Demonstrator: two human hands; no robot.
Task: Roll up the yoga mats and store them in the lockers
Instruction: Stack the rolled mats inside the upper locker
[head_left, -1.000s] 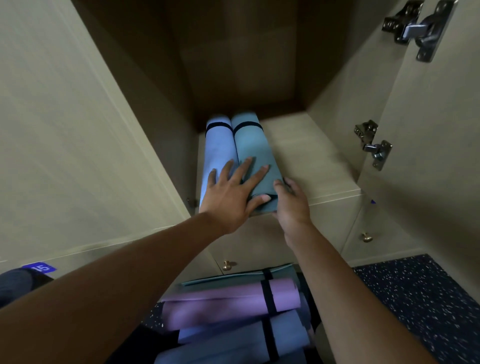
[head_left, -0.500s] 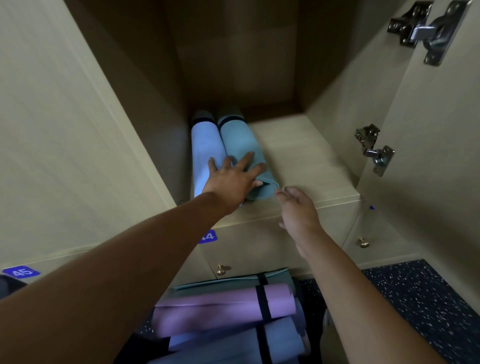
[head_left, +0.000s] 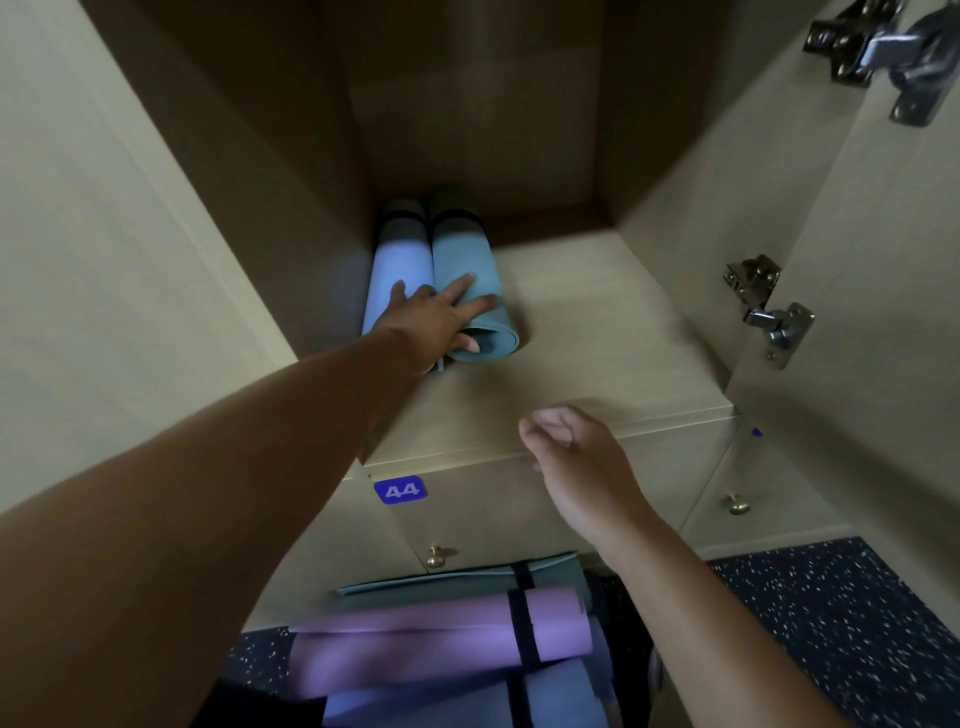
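Two rolled yoga mats lie side by side deep in the open locker (head_left: 597, 322), against its left wall: a light blue mat (head_left: 397, 265) and a teal mat (head_left: 467, 260), each with a black strap near the far end. My left hand (head_left: 436, 319) rests flat on their near ends, fingers straight, thumb at the teal roll's open end. My right hand (head_left: 576, 452) hovers in front of the locker's front edge with its fingers loosely curled and nothing in it. On the floor below wait several more rolled mats, a purple mat (head_left: 431, 639) on top.
The locker door (head_left: 883, 312) stands open at the right with metal hinges (head_left: 769, 306). Below is a shut locker door (head_left: 519, 514) labelled 44 with a brass knob (head_left: 435, 557). The floor (head_left: 831, 623) is dark and speckled. The locker's right half is bare shelf.
My left hand has pushed both mats further back into the locker. My right hand left the teal mat's end, drew back in front of the shelf edge and curled its fingers.
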